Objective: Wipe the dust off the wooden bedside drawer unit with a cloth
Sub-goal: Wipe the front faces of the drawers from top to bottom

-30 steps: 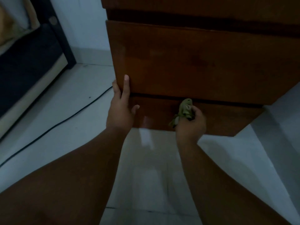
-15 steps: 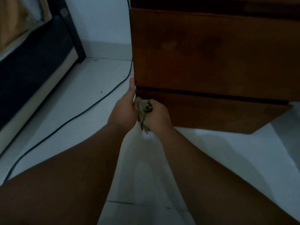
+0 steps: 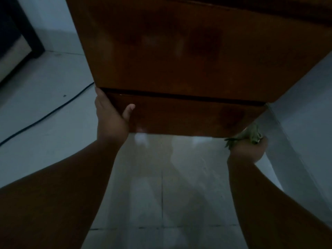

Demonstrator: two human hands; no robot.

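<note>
Dark reddish-brown wood, smooth and glossy enough to carry soft pale reflections, makes up the bedside drawer unit (image 3: 179,51), whose flat front fills the upper part of the view in dim light. A thin dark gap runs across it, parting a tall drawer front from a narrower bottom panel (image 3: 188,115). The left hand (image 3: 110,115) is spread against the unit's lower left corner, fingers up along the side edge and thumb lying on the bottom panel. The right hand (image 3: 248,150) is closed in a fist around a crumpled olive-green cloth (image 3: 251,134), held at the lower right corner of the unit; frayed ends of the cloth poke out to the left of the fist. Below lies a floor (image 3: 161,194) of pale, shiny square tiles with thin grout lines. A black cable (image 3: 45,115) trails over the tiles at left. No label or writing can be read anywhere.
</note>
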